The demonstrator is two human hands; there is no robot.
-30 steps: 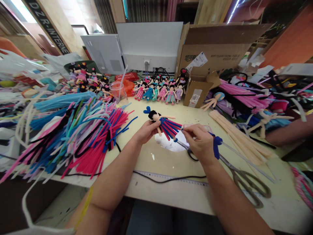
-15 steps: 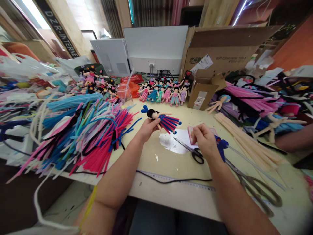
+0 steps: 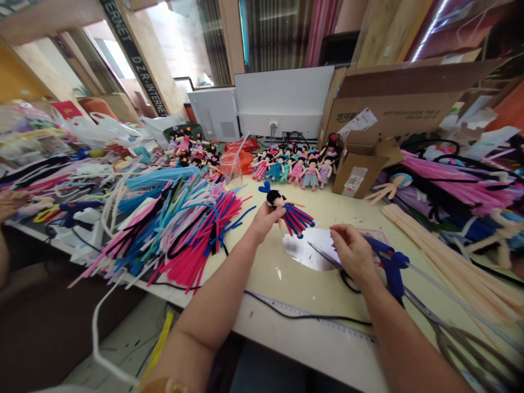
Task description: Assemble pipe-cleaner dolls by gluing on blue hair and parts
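A small doll (image 3: 295, 217) with black hair, a blue heart on its head and a blue and pink striped skirt is held in my left hand (image 3: 265, 219), above the table. My right hand (image 3: 352, 252) is over the black-handled scissors (image 3: 327, 254), its fingers curled with thumb and fingertips close together; whatever they may hold is too small to make out. Just right of that hand lies a blue glue gun (image 3: 388, 265). A white patch (image 3: 301, 252) on the table shows under the scissors' blades.
Pipe cleaners (image 3: 192, 229) are heaped at the left, beige ones (image 3: 442, 256) at the right. Finished dolls (image 3: 297, 168) stand behind, near a small carton (image 3: 356, 173). Large shears (image 3: 446, 327) lie at right. Another person's hand (image 3: 12, 204) shows at far left.
The view has swung left, so things appear further right and lower, and another person's hand has come into view. The doll's skirt now tilts more downward. My right hand's fingers look slightly less tightly curled.
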